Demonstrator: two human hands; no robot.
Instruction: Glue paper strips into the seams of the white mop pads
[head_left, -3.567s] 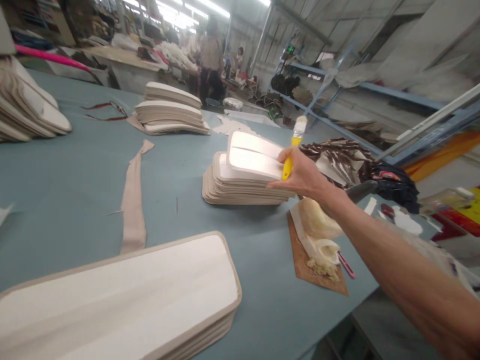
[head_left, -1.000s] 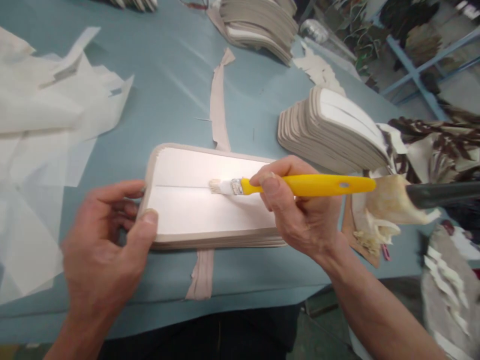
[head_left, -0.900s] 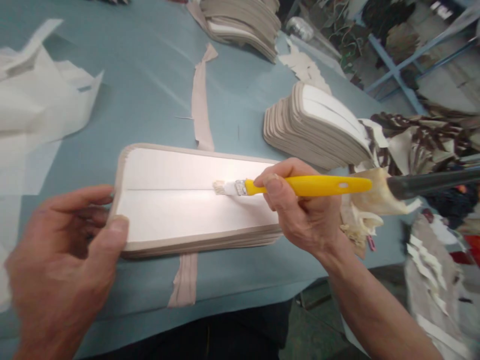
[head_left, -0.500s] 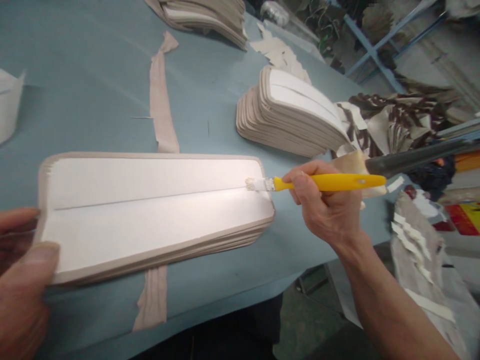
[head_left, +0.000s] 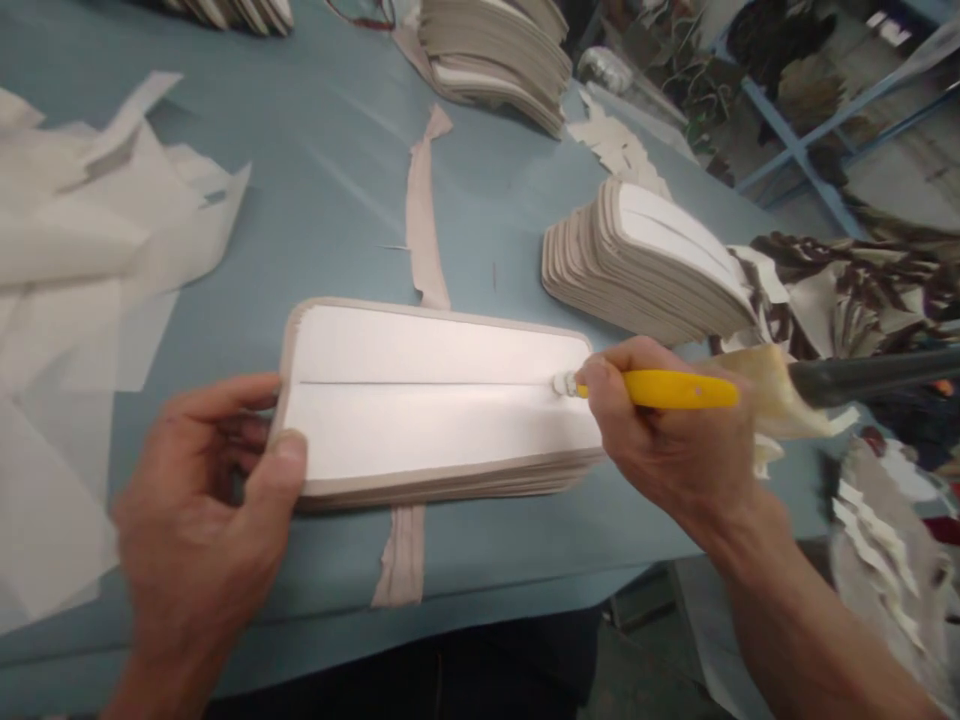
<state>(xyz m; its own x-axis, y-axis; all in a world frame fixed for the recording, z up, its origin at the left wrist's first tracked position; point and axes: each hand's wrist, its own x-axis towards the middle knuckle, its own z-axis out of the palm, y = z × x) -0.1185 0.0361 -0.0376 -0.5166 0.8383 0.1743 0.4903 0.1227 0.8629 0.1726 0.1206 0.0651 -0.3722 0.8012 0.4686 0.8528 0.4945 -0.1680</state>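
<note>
A stack of long flat panels, white on top with beige fabric edges (head_left: 442, 400), lies before me, narrowing toward the right. The top panel has a lengthwise slit down its middle. My left hand (head_left: 217, 480) grips the wide left end, thumb on top and fingers at the far edge. In my right hand (head_left: 675, 430) is a paintbrush with a yellow handle (head_left: 679, 388). Its whitish bristles touch the white face near the slit's right end. Beneath the stack runs a pinkish fabric strip (head_left: 427, 220), showing at both sides.
A second stack of similar panels (head_left: 637, 270) stands at the back right, another (head_left: 495, 60) farther back. White sheets (head_left: 90, 250) lie at the left. To the right are a dark tube (head_left: 870, 375), a cream piece (head_left: 765, 390) and crumpled dark-and-beige fabric (head_left: 840, 270). The table's front edge runs below.
The view has swung left, bringing the white sheets and my whole left hand into sight. The brush still touches the panel's narrow end, with my right hand now closer to the panel.
</note>
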